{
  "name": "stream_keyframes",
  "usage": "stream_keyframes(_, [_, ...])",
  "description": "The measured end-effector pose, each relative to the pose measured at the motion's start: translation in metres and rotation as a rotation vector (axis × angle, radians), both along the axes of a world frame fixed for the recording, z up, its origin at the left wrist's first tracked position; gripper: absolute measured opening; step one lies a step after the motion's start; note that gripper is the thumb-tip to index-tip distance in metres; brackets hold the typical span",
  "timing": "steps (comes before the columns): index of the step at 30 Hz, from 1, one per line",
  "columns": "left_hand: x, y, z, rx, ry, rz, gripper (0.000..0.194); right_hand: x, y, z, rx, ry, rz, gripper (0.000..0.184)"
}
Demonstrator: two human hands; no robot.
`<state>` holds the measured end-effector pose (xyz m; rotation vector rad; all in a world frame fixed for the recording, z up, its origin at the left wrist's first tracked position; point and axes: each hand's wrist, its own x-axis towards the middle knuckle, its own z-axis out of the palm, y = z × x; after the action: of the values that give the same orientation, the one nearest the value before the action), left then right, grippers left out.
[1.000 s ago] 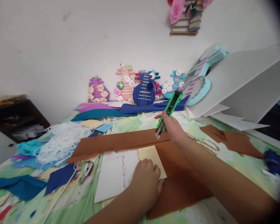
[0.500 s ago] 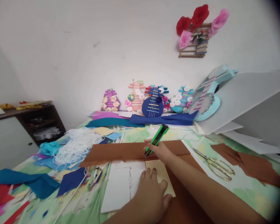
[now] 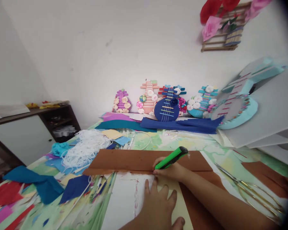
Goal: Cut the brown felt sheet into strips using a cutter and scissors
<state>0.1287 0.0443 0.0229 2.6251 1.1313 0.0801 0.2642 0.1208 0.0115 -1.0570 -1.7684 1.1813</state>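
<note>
My right hand [image 3: 174,172] is wrapped round a green and black utility knife [image 3: 170,158], which leans with its back end up to the right. Its lower end is at the edge of a brown sheet [image 3: 124,158], near the top of a pale yellow sheet [image 3: 185,209]; my fingers hide the blade. Fingers spread, my left hand [image 3: 157,201] lies flat across the yellow sheet and a white board [image 3: 122,198] with reddish marks. More of the brown sheet shows beneath my right forearm.
Gold-handled scissors [image 3: 252,191] lie to the right, near brown scraps [image 3: 268,177]. White cord [image 3: 86,148] is heaped at left beside coloured scraps [image 3: 38,185]. Decorated lute-shaped crafts [image 3: 166,108] stand along the wall; grey-white boards [image 3: 273,108] lean at right.
My right hand has brought the knife down and tilted it flatter, to the brown sheet's edge. My left fingers have spread wider. The view has shifted, with things on the right sliding further right.
</note>
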Motion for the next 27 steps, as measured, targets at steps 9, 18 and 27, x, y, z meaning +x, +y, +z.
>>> stream_keyframes(9, [0.004,0.015,-0.005,-0.048,0.155,-0.09,0.062,0.008,0.002,-0.009,0.071,0.016,-0.046,0.017])
stream_keyframes(18, [-0.001,0.016,-0.027,0.136,0.096,-0.13,0.054,0.007,0.002,-0.009,-0.005,0.017,-0.061,0.018])
stream_keyframes(27, [-0.003,0.017,-0.051,0.43,0.077,-0.163,0.035,0.007,0.004,-0.012,-0.008,0.001,-0.055,0.02])
